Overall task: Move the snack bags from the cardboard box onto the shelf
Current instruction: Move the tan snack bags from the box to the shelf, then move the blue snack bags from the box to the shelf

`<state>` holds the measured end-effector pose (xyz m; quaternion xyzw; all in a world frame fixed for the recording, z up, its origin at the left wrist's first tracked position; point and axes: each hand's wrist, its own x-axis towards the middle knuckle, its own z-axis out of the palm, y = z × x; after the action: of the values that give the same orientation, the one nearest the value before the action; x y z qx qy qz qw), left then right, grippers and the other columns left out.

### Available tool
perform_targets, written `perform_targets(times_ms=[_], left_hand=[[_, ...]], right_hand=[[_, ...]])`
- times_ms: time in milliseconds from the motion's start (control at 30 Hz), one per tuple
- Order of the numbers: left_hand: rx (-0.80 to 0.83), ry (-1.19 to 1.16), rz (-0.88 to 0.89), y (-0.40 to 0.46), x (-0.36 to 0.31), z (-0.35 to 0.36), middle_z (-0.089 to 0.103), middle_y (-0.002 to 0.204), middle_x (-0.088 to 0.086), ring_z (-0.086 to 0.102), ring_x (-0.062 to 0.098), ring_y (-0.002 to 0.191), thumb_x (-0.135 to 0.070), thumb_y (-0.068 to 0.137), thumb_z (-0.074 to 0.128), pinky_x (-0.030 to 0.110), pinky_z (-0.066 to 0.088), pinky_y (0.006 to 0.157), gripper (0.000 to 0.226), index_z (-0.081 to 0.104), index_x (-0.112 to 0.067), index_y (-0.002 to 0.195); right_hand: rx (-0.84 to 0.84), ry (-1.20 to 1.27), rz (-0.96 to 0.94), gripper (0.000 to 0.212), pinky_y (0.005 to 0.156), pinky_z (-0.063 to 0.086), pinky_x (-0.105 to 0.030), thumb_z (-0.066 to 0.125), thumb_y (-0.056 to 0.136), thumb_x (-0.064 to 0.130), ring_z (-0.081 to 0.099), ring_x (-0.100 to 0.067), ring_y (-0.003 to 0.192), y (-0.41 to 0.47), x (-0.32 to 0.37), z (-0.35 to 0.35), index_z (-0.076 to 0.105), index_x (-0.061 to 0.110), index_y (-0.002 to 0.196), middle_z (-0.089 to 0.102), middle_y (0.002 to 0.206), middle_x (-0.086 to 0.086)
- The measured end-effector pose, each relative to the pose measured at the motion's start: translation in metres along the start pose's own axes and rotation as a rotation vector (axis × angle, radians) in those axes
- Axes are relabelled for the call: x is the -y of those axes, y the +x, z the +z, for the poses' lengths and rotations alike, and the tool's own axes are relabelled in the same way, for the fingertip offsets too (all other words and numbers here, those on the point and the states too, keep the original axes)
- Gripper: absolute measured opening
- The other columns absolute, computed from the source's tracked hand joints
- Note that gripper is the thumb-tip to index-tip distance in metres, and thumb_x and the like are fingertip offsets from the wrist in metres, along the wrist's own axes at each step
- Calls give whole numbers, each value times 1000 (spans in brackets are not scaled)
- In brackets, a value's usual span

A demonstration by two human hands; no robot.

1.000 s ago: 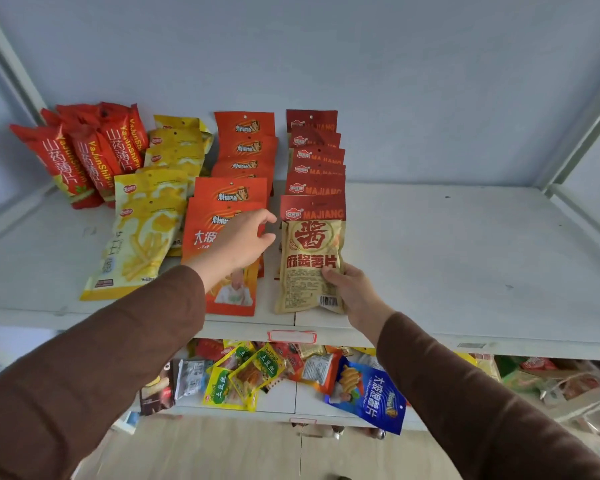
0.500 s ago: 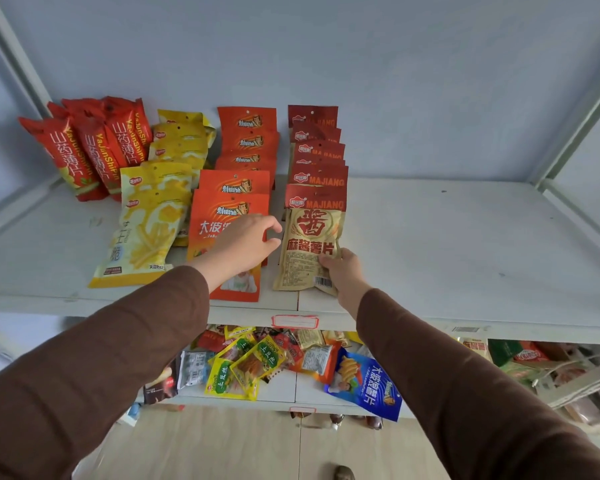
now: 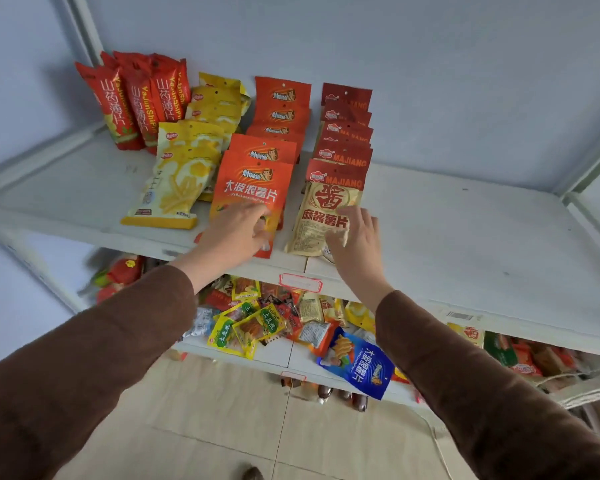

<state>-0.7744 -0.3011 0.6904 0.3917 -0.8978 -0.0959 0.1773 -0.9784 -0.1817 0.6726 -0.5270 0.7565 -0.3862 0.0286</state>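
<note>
Four rows of snack bags lie on the white shelf point(image 3: 465, 237). The front tan and dark-red bag point(image 3: 321, 216) lies flat at the shelf's front edge. My right hand point(image 3: 355, 242) rests on its lower right part with fingers spread and fairly straight. My left hand point(image 3: 238, 232) lies on the lower part of the front orange bag point(image 3: 253, 188), fingers extended. A yellow bag point(image 3: 174, 188) lies to the left of it, and red bags point(image 3: 136, 98) stand at the back left. The cardboard box is out of view.
The right half of the shelf top is bare. A lower shelf point(image 3: 278, 355) holds a loose heap of small snack packs and a blue bag point(image 3: 359, 367) hanging over its edge. White shelf posts rise at the far left and right. Tiled floor lies below.
My right hand has let go of the tan bag's lower edge and now lies flat over its corner. My left hand slid down the orange bag. The camera swung right and tilted.
</note>
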Motion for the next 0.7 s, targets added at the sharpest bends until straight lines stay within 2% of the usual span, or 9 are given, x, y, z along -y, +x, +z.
perform_targets(times_ms=[133,233,333,400,567,700], left_hand=[[-54,48,-130,-74,5,-2,61,127,0,55,25,118,-31,94,64,42,51,87,36,59,-20,128],[-32,59,-285,-147,6,4,64,123,4,58,28,116,-30,91,67,43,51,90,38,61,-18,127],[-11,9,-478,-230,-2,11,64,120,5,58,28,113,-26,90,67,39,49,87,36,64,-18,124],[20,-2,-589,-285,-8,14,63,121,0,57,24,114,-26,91,65,37,48,88,33,63,-23,125],[47,-30,-754,-421,7,19,57,135,-2,52,20,126,-29,94,63,38,43,104,41,57,-26,134],[71,-59,-872,-527,32,10,55,135,-1,53,22,126,-31,96,60,38,43,101,43,53,-24,138]], right_hand=[[207,-104,-191,38,106,40,-44,61,93,29,44,-25,126,-40,17,14,57,19,130,55,133,0],[407,-93,-210,39,108,37,-44,59,94,30,41,-26,130,-87,25,29,56,22,132,53,136,0],[564,-120,-265,41,107,38,-44,58,95,34,41,-27,130,-145,31,43,54,22,134,51,138,-2],[640,-126,-314,42,107,38,-43,59,94,32,42,-28,131,-183,37,52,54,22,135,51,138,-2],[798,-138,-407,46,107,39,-47,63,93,33,43,-31,131,-270,77,84,53,18,135,53,135,-6],[880,-124,-447,44,103,39,-42,65,93,33,46,-28,128,-340,121,114,55,20,134,55,133,-5]])
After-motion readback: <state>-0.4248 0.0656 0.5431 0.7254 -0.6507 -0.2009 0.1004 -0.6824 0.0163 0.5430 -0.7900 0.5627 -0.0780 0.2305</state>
